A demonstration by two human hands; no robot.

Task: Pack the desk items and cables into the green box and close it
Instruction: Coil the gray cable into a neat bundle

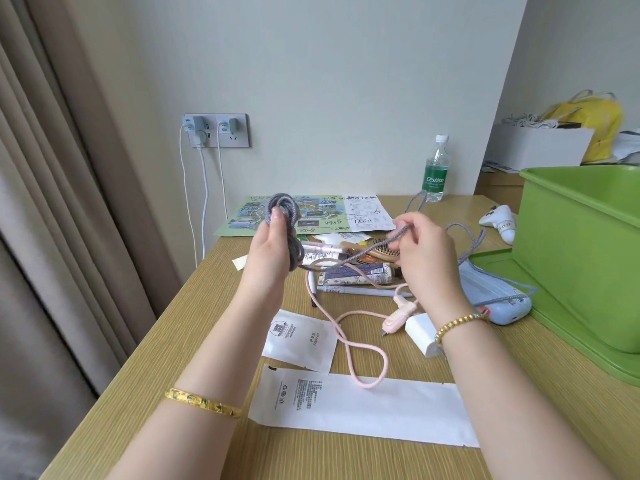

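My left hand [272, 245] is raised above the desk and grips a coil of grey braided cable [284, 211]. My right hand [427, 249] pinches the loose run of that same cable, which trails right over a pale blue device [502, 306]. The green box [585, 244] stands open at the right on its flat green lid [588, 351]. Below my hands lie a pink cable [349, 344], a white charger [420, 332], a wooden hairbrush [381, 252], a patterned tube [360, 273] and a pen [356, 290].
White paper sachets [360, 405] lie at the desk's near edge. A printed map [311, 211] and a water bottle [437, 169] sit by the wall. White cables hang from the wall socket [216, 130]. A white controller [498, 218] lies behind the box.
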